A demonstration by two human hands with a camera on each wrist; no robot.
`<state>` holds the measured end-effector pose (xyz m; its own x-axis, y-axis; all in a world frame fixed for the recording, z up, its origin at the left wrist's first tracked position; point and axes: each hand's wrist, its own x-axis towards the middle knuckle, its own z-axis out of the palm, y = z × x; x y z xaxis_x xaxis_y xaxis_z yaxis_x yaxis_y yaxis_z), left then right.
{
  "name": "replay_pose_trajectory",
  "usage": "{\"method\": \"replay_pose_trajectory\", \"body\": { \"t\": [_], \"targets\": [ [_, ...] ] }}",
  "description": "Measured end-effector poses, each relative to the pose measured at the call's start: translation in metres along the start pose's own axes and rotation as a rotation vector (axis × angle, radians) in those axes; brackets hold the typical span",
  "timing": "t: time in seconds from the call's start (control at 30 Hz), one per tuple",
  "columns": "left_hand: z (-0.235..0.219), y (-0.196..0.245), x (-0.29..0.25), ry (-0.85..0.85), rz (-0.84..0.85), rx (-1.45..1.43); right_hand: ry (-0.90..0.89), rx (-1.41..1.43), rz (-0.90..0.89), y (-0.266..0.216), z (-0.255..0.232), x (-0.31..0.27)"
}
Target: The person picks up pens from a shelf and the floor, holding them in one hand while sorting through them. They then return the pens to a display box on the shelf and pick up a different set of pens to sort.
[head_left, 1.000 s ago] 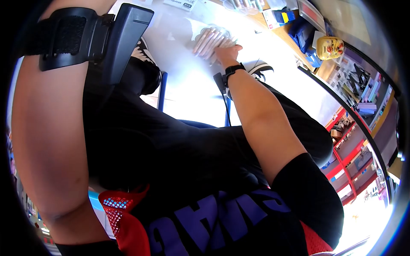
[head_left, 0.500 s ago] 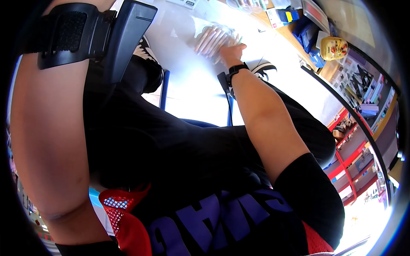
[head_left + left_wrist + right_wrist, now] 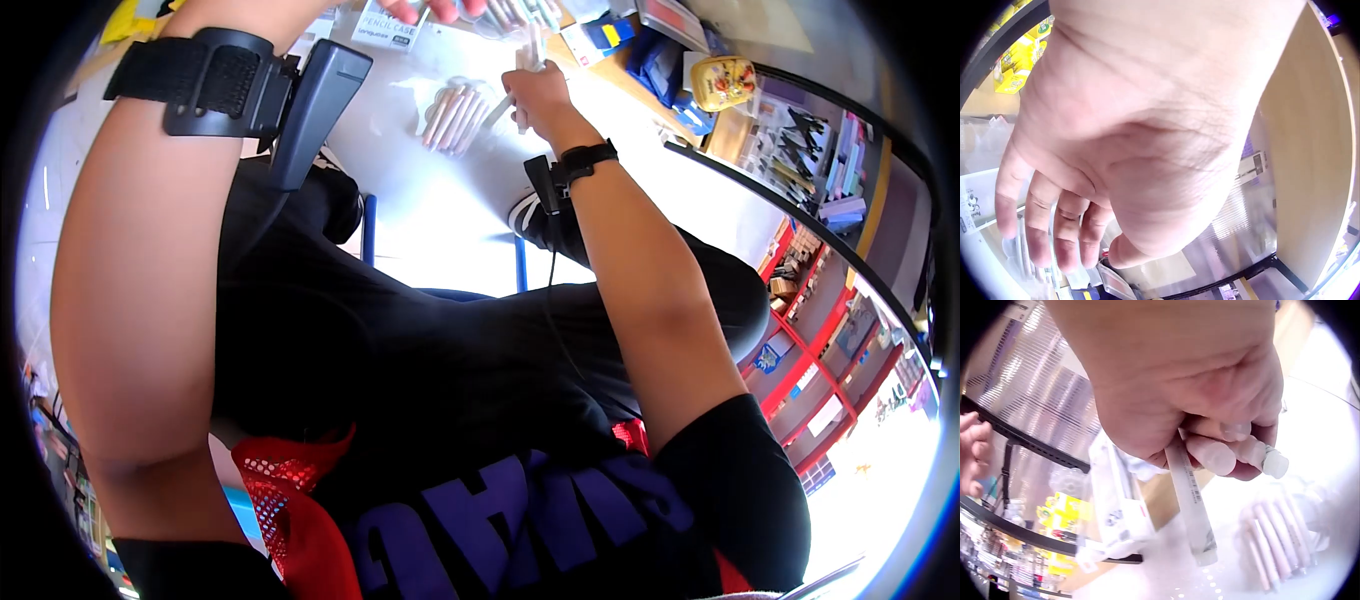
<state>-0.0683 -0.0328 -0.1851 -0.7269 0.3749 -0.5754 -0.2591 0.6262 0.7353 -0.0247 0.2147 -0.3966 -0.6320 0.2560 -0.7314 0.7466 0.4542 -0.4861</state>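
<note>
My right hand [image 3: 545, 100] grips several pale, pen-like sticks; one stick [image 3: 1190, 500] hangs down from beside the thumb, and the others show their blunt ends under the curled fingers. Beside and below it, a row of similar pens [image 3: 456, 120] lies side by side on the white tabletop, over clear plastic. At the top edge of the head view my left hand [image 3: 435, 8] is partly cut off, near more pens [image 3: 512, 12]. Its fingers are loosely bent with nothing held, as the left wrist view shows the palm [image 3: 1129, 144].
A white box marked "pencil case" [image 3: 388, 28] stands at the back left. Toward the right are a blue and white packet [image 3: 605, 38], a yellow pouch [image 3: 722, 82] and a black-railed shelf of stationery [image 3: 800, 150]. Red racks [image 3: 810, 350] stand further right.
My right hand has moved up and away from the row of pens with several in its grip. The rest stay on the table. My left hand has come into view at the top.
</note>
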Motion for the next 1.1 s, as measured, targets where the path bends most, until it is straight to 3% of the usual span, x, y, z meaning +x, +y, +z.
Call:
{"method": "replay_pose_trajectory", "body": {
  "t": [0.07, 0.13, 0.2, 0.27, 0.3, 0.43, 0.53, 0.6, 0.67, 0.7, 0.77, 0.87, 1.0, 1.1],
  "targets": [
    [0.001, 0.004, 0.000, -0.080, -0.051, -0.007, -0.142, 0.070, -0.095, -0.020, -0.014, -0.014],
    [0.007, 0.016, -0.008, -0.229, -0.116, -0.081, -0.128, 0.127, -0.128, -0.043, -0.028, -0.049],
    [0.035, -0.007, 0.016, 0.016, -0.092, 0.201, -0.231, 0.116, -0.206, -0.061, -0.043, -0.081],
    [0.050, 0.050, -0.038, 0.111, -0.128, 0.023, -0.306, 0.228, -0.309, -0.069, -0.052, -0.105],
    [0.053, 0.002, -0.002, 0.003, 0.031, 0.065, -0.295, 0.315, -0.384, -0.071, -0.056, -0.120],
    [0.071, 0.017, -0.010, -0.103, 0.125, -0.349, -0.434, 0.312, -0.590, -0.098, -0.089, -0.180],
    [0.077, 0.048, -0.040, -0.263, 0.264, -0.773, -0.254, 0.284, -0.761, -0.106, -0.098, -0.211],
    [0.092, 0.056, -0.045, -0.224, 0.314, -1.026, -0.231, 0.174, -0.823, -0.104, -0.108, -0.224],
    [0.099, 0.058, -0.044, -0.155, 0.323, -1.047, -0.257, 0.201, -0.812, -0.103, -0.111, -0.229],
    [0.098, 0.058, -0.042, -0.188, 0.278, -1.044, -0.208, 0.147, -0.909, -0.100, -0.110, -0.230],
    [0.107, 0.059, -0.036, -0.076, 0.336, -1.149, -0.112, 0.040, -1.084, -0.096, -0.105, -0.229],
    [0.110, 0.063, -0.040, -0.070, 0.327, -1.217, -0.218, 0.045, -1.007, -0.098, -0.112, -0.231],
    [0.109, 0.065, -0.045, -0.053, 0.292, -1.265, -0.259, 0.005, -1.054, -0.098, -0.119, -0.230],
    [0.106, 0.065, -0.045, -0.025, 0.301, -1.256, -0.399, 0.134, -0.956, -0.101, -0.124, -0.239]
  ]
}}
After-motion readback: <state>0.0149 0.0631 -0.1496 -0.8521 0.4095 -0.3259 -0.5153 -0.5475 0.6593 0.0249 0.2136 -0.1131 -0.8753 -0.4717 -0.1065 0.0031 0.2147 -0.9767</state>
